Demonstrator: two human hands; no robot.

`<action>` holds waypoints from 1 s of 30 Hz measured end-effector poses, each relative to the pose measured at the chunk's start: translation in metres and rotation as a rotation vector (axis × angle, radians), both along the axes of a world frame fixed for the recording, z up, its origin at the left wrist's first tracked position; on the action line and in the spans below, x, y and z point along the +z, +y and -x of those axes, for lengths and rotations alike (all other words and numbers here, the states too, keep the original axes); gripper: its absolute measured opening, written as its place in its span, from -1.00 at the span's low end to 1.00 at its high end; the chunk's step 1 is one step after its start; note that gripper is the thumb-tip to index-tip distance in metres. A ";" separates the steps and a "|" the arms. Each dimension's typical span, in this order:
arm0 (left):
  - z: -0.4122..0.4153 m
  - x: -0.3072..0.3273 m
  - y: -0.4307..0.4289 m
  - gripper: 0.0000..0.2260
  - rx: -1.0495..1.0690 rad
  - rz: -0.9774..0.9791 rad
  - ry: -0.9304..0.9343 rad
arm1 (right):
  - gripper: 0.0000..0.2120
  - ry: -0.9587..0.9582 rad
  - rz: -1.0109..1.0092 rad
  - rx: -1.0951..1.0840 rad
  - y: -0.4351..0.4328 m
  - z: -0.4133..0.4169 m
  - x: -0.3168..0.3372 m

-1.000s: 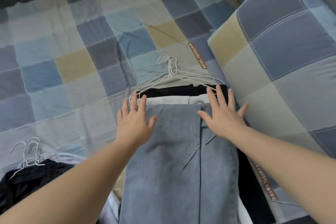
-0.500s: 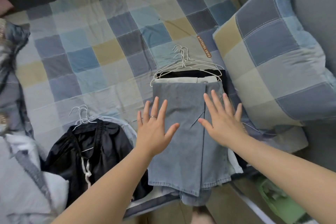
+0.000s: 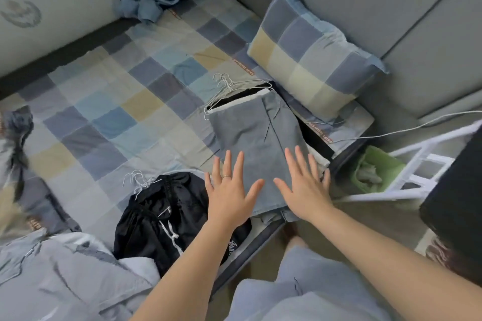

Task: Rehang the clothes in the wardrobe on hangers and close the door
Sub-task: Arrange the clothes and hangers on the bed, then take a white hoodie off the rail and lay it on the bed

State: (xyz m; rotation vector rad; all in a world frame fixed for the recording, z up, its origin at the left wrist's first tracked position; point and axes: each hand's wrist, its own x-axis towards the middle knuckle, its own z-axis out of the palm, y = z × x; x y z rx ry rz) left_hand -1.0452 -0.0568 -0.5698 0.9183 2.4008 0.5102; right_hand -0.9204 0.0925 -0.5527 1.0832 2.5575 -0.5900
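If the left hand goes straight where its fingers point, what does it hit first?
Likely the folded jeans just ahead of the left hand; the wire hangers lie beyond. Height above them is unclear.

Two hands (left, right), two clothes piles, one pillow

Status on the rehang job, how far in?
Done: jeans top a stack on wire hangers; a black garment is also on hangers. In hand: nothing gripped; left hand and right hand are spread open over the jeans. Left: both piles lie on the bed; no wardrobe in view, so hanging and door remain.
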 end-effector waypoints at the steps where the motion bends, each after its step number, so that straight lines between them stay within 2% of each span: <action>1: -0.007 0.004 -0.008 -0.29 -0.028 -0.010 0.002 | -0.29 0.004 -0.015 -0.033 -0.011 -0.014 0.005; 7: -0.052 0.014 -0.026 -0.33 -0.225 -0.059 0.013 | -0.31 0.006 -0.133 -0.212 -0.046 -0.095 0.032; 12: -0.104 0.013 -0.010 -0.32 -0.435 -0.075 0.042 | -0.32 -0.014 -0.190 -0.361 -0.067 -0.165 0.041; 17: -0.178 0.014 0.018 -0.32 -0.709 -0.066 0.051 | -0.31 -0.028 -0.217 -0.609 -0.089 -0.254 0.045; 24: -0.320 0.035 0.055 -0.29 -1.137 -0.137 0.111 | -0.30 -0.058 -0.262 -0.973 -0.137 -0.409 0.056; 30: -0.491 0.054 0.060 -0.31 -1.492 -0.216 0.149 | -0.33 -0.087 -0.324 -1.265 -0.190 -0.558 0.070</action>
